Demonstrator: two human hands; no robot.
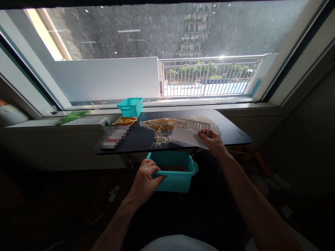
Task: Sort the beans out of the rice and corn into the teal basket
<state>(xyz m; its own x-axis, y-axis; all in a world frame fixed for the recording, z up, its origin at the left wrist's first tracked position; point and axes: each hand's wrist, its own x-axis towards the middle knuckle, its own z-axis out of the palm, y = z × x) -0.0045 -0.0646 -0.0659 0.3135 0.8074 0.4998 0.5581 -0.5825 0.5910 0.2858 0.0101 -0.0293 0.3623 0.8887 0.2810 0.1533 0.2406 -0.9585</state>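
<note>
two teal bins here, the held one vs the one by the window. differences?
The near teal bin sits below the table edge, gripped by the left hand; the far teal bin rests on the table, untouched. The near bin holds brownish grains; the far bin's contents are not visible. The near one looks larger, being closer. Both are teal, rectangular and open-topped.

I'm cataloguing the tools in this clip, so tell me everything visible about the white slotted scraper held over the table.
The white slotted plastic scraper is a flat, roughly rectangular sheet that looks like thin plastic, with a row of short upright slots along its top edge. It stands tilted on the dark table, its lower edge down beside the mixed yellow and white grains. The right hand grips its right lower corner, fingers on the front face.
</note>
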